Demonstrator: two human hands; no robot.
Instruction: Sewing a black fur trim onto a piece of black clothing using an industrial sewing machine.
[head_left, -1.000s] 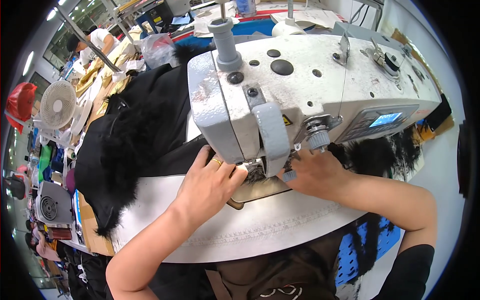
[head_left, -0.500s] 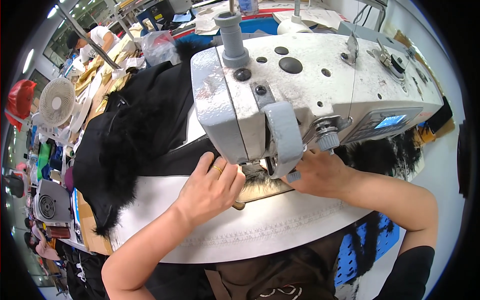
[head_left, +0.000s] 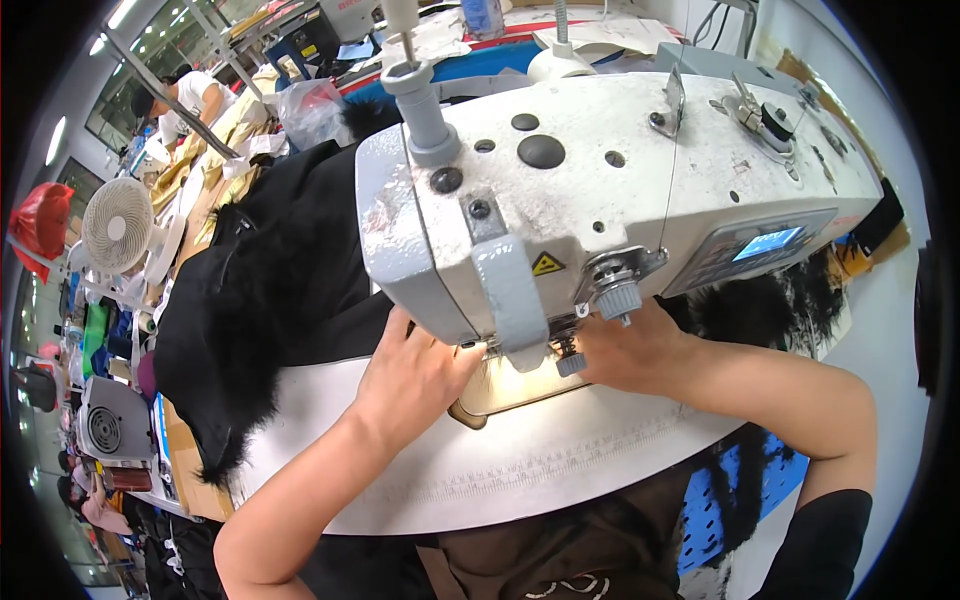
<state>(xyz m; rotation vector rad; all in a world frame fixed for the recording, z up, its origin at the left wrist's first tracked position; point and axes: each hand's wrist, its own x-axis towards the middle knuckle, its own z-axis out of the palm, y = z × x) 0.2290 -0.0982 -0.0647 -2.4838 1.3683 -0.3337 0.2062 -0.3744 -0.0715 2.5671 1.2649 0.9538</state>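
My left hand (head_left: 415, 378) lies left of the needle area of a white sewing machine (head_left: 590, 190). Its fingers are curled on the edge of a black garment (head_left: 340, 325), with the tips hidden behind the machine's head. Black fur trim (head_left: 240, 320) runs along this garment, which spreads to the left. On the other side of the needle, my right hand (head_left: 635, 350) is bent inward, its fingertips covered by the machine and its tension dial (head_left: 618, 298). What they grip cannot be made out. A lit metal plate (head_left: 525, 388) shows between the hands.
The white tabletop (head_left: 420, 500) carries a printed ruler scale along its near edge. Black fur (head_left: 750, 310) lies under the machine's arm at right. A blue perforated basket (head_left: 740, 500) sits below the table. At left stand a fan (head_left: 118, 225) and a person (head_left: 195, 100) at another table.
The view has shifted, putting the machine's head further left and over more of my left fingers. The fur strip seen between my hands beside the needle is now mostly out of sight.
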